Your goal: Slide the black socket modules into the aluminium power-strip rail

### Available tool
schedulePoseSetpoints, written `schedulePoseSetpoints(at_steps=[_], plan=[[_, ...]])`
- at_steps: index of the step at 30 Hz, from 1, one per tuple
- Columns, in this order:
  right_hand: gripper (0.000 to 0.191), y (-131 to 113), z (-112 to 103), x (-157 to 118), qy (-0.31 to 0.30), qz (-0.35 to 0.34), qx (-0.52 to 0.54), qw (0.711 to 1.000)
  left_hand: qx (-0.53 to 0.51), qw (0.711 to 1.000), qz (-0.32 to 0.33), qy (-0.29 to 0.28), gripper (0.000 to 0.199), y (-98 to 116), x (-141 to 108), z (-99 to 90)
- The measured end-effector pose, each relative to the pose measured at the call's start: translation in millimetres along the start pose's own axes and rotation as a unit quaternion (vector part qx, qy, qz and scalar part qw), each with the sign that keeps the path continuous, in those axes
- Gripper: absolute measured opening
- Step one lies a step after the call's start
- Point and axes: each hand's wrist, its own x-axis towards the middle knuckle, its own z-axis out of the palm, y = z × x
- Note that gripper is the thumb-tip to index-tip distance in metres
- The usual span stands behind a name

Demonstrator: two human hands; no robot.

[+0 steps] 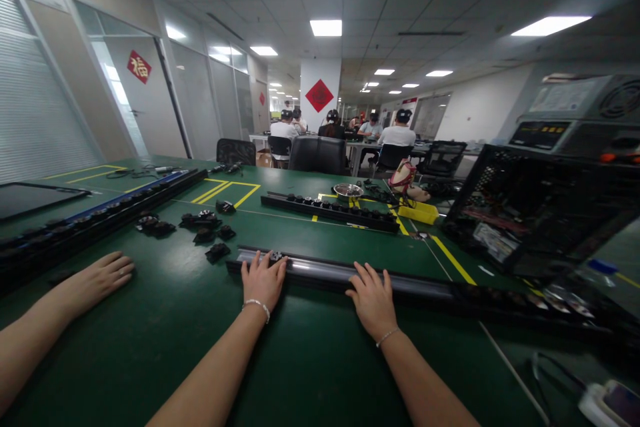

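A long black rail with a shiny grey channel lies across the table in front of me. My left hand, with a beaded bracelet at the wrist, rests over the rail's left end, its fingers apart. At its fingertips a small dark part sits in the channel; whether the fingers press on it I cannot tell. Further right, my right hand lies with spread fingers on the near edge of the rail. Several loose black parts are scattered beyond my left hand. Toward the right end, the rail carries dark round parts.
Another person's hand rests on the green table at left, beside a long part-filled rail. A shorter filled rail, a round metal dish and a yellow tray lie beyond. An opened computer case stands right.
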Motion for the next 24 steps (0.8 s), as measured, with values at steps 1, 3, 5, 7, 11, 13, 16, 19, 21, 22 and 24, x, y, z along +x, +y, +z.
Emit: schedulePoseSetpoints(at_steps=[1, 3, 5, 7, 11, 13, 16, 19, 21, 22, 24], plan=[[0.012, 0, 0, 0, 0.000, 0.000, -0.001, 1.000, 0.001, 1.000, -0.003, 0.001, 0.034, -2, 1, -0.6], [0.012, 1, 1, 0, -0.001, -0.002, -0.002, 1.000, 0.005, 1.000, -0.008, 0.001, 0.034, -5, 2, -2.1], [0.011, 1, 1, 0, -0.001, -0.002, -0.002, 1.000, 0.009, 1.000, -0.011, 0.000, 0.034, -9, 4, -3.4], [0.011, 1, 1, 0, -0.003, -0.002, -0.002, 1.000, 0.014, 1.000, -0.017, 0.001, 0.034, -13, 6, -4.3], [0.012, 0, -2, 0, -0.010, -0.001, -0.003, 1.000, 0.026, 0.999, -0.042, 0.001, 0.036, -22, 9, -5.1], [0.012, 0, -2, 0, -0.011, 0.000, -0.005, 1.000, 0.029, 0.998, -0.057, -0.003, 0.037, -27, 10, -5.7], [0.012, -1, -2, 0, -0.013, 0.001, -0.007, 1.000, 0.026, 0.996, -0.088, -0.010, 0.038, -35, 11, -7.1], [0.013, 0, -2, -1, -0.015, 0.000, -0.009, 1.000, 0.016, 0.993, -0.119, -0.008, 0.039, -41, 11, -8.5], [0.013, 0, -3, 0, -0.018, -0.001, -0.009, 1.000, 0.005, 0.992, -0.128, -0.007, 0.041, -43, 11, -9.0], [0.013, 0, -3, 0, -0.019, -0.001, -0.008, 1.000, 0.000, 0.991, -0.131, -0.006, 0.041, -43, 11, -9.0], [0.013, 0, -4, 0, -0.022, 0.000, -0.005, 1.000, -0.009, 0.991, -0.136, -0.003, 0.041, -44, 11, -8.5]])
